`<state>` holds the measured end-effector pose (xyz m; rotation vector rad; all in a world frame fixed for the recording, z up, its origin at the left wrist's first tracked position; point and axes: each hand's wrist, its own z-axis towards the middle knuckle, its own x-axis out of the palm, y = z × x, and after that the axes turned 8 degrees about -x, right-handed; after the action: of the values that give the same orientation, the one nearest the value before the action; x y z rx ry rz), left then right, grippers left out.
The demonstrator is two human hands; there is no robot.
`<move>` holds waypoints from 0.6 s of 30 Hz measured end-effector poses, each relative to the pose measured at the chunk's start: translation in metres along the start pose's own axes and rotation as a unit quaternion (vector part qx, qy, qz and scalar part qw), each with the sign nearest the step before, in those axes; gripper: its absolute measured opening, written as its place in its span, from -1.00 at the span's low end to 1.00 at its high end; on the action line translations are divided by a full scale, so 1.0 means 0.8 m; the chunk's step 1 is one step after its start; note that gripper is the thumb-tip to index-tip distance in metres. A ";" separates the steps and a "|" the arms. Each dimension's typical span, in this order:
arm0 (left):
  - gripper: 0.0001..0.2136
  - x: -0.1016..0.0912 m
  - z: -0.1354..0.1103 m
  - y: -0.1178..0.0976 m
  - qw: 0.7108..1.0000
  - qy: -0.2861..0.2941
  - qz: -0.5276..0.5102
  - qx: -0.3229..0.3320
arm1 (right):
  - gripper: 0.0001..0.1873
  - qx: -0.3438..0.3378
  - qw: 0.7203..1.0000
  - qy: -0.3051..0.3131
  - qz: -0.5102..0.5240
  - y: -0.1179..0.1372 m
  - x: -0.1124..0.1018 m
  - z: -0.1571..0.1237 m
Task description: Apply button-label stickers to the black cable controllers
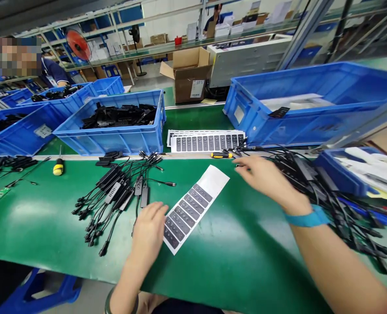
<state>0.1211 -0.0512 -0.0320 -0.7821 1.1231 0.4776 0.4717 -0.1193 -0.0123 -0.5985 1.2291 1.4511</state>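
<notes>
My left hand (149, 227) rests low over the table, its fingers bent together beside a white sheet of dark grey labels (188, 210). What its fingers hold, if anything, is hidden; a thin black cable runs down behind it from a small black cable-end box (138, 186). Right of the sheet's bare top end, my right hand (261, 176) reaches toward the back, wearing a blue wristband (307, 218). Its thumb and forefinger close around a small dark piece I cannot make out, near several cable ends. A pile of black cabled boxes (114, 192) lies to the left.
Behind are a blue bin of black parts (114, 139), more label sheets (208, 143) and a larger blue bin (311, 126). A yellow-black screwdriver (221, 155) lies near my right hand. More black cables (330, 196) are heaped right. A person sits far left.
</notes>
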 end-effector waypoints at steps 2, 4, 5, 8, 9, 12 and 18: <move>-0.71 0.007 -0.012 -0.025 0.998 0.037 -0.029 0.050 | -0.75 -0.074 0.990 0.079 0.088 0.032 0.034 0.009; -0.69 0.016 -0.025 -0.040 0.993 0.072 -0.052 0.080 | -0.73 -0.125 0.970 0.130 0.161 0.056 0.060 0.016; -0.67 0.021 -0.030 -0.044 0.991 0.085 -0.062 0.087 | -0.74 -0.137 0.963 0.143 0.185 0.063 0.070 0.018; -0.62 0.032 -0.041 -0.045 0.987 0.106 -0.091 0.081 | -0.79 -0.126 0.953 0.147 0.231 0.068 0.081 0.020; -0.62 0.033 -0.042 -0.045 0.987 0.109 -0.097 0.073 | -0.78 -0.109 0.949 0.138 0.260 0.065 0.080 0.019; -0.67 0.028 -0.039 -0.044 0.985 0.118 -0.110 0.058 | -0.76 0.024 0.911 0.023 0.411 0.053 0.069 0.020; -0.82 0.001 0.007 -0.020 0.984 0.030 -0.023 -0.173 | -0.78 0.159 0.795 -0.151 0.566 0.067 0.021 0.030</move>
<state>0.1359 -0.0573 -0.0262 -1.1289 1.0886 0.6230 0.4235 -0.0842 0.0002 0.7561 1.5892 2.0876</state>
